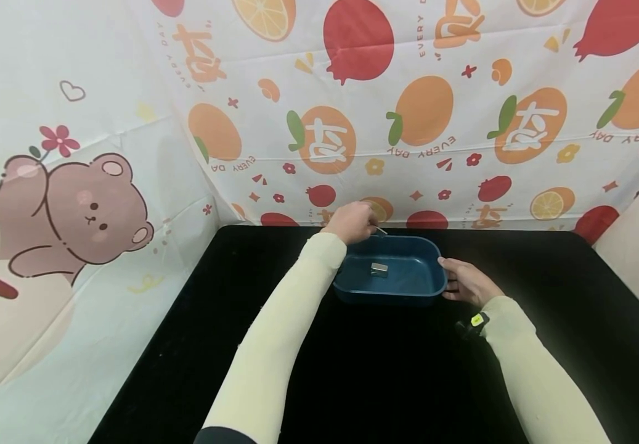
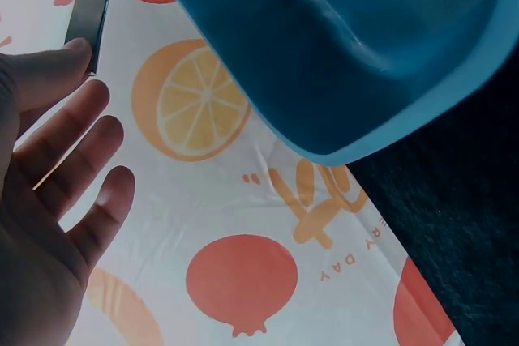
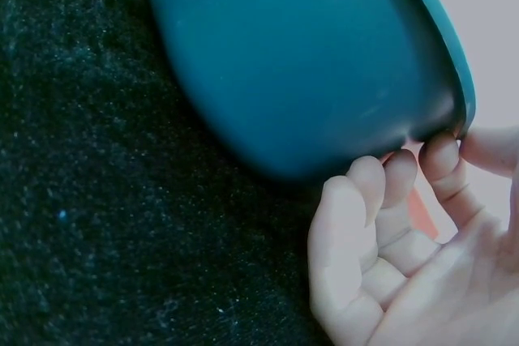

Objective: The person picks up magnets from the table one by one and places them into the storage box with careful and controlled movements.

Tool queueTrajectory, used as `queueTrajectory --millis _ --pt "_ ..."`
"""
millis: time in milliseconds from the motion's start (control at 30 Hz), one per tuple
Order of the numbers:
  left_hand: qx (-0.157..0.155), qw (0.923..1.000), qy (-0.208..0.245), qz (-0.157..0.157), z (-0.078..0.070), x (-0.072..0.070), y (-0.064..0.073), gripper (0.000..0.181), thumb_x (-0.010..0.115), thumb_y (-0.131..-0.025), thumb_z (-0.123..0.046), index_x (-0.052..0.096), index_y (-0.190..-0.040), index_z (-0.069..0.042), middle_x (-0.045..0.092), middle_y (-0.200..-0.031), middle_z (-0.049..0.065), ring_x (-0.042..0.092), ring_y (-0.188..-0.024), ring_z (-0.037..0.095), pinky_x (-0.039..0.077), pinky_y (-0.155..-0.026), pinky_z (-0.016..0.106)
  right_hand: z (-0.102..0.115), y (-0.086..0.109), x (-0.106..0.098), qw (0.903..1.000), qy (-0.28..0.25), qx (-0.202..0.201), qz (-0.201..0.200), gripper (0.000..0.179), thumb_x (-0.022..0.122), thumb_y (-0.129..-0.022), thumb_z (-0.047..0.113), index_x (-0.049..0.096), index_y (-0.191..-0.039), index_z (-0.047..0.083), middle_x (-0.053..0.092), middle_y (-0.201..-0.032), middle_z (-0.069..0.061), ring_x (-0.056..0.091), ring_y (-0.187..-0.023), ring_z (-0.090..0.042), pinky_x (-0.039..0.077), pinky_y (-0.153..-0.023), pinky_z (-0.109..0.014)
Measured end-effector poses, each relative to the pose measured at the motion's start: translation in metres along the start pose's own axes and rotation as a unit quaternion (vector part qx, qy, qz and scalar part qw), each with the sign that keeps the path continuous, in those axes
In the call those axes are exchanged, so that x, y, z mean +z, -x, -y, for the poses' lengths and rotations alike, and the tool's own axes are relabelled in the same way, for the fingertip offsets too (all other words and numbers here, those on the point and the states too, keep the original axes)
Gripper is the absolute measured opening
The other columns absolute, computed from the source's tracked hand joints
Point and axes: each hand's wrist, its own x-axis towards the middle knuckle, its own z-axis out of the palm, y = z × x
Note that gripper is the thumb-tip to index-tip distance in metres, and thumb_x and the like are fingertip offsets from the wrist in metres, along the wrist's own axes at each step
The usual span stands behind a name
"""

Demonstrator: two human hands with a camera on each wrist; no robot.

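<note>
A blue plastic basin (image 1: pixel 408 282) stands towards the back of the black table. Inside it lies a small stack of shiny silver metal blocks (image 1: pixel 379 269). My left hand (image 1: pixel 351 222) is at the basin's far left rim, pinching a thin, flat silver metal block (image 2: pixel 87 26) between thumb and index finger; its other fingers are spread loosely in the left wrist view. At the basin's right end, my right hand (image 1: pixel 470 282) holds the rim, thumb at the edge and fingertips (image 3: pixel 442 154) against the outer wall.
The black cloth-covered table (image 1: pixel 397 364) extends in front and to both sides. A fruit-print curtain (image 1: pixel 374 105) hangs right behind the basin, and a bear-print curtain (image 1: pixel 103 209) stands along the left side.
</note>
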Motion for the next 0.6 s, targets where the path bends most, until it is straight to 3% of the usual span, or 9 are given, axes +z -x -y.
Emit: queueTrajectory --millis 233,600 --pt "-0.017 0.9995 0.017 0.022 -0.0038 0.0018 -0.002 0.018 0.064 -0.095 -0.021 0.079 -0.105 -0.018 0.075 -0.107 -0.002 0.067 -0.095 0.014 0.059 -0.084 0.036 0.0003 0.0002 -0.0004 1.0 0.002 -0.001 0.0 0.053 0.049 -0.1 0.053 0.044 -0.135 0.014 0.066 -0.091 0.007 0.064 -0.082 -0.011 0.056 -0.078 -0.03" --pt "-0.026 0.9978 0.027 0.054 -0.0083 0.0061 -0.0053 0.018 0.063 -0.097 -0.023 0.078 -0.103 -0.017 0.075 -0.105 -0.001 0.067 -0.091 0.014 0.058 -0.086 0.035 -0.0005 0.0004 -0.0006 1.0 0.004 -0.002 -0.003 0.058 0.048 -0.1 0.054 0.042 -0.14 0.013 0.066 -0.092 0.007 0.064 -0.082 -0.011 0.056 -0.078 -0.029"
